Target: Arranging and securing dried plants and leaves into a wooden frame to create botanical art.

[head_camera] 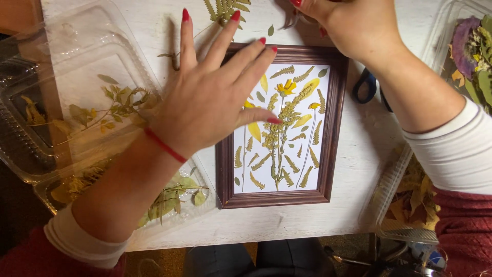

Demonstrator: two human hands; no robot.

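Note:
A dark wooden picture frame (328, 154) lies on the white table (359, 154). Inside it, pressed yellow flowers and fern leaves (279, 133) are arranged on white paper. My left hand (210, 97), fingers spread and holding nothing, hovers over the frame's upper left corner, its thumb above the flowers. My right hand (353, 25) is at the table's far edge beyond the frame's top, fingers curled; what it grips is hidden. A green fern sprig (223, 10) lies near it.
Clear plastic clamshell boxes (66, 97) with dried leaves sit at the left. Another clear container (410, 200) with leaves and a purple flower stands at the right. Blue-handled scissors (366, 87) lie beside the frame, under my right forearm.

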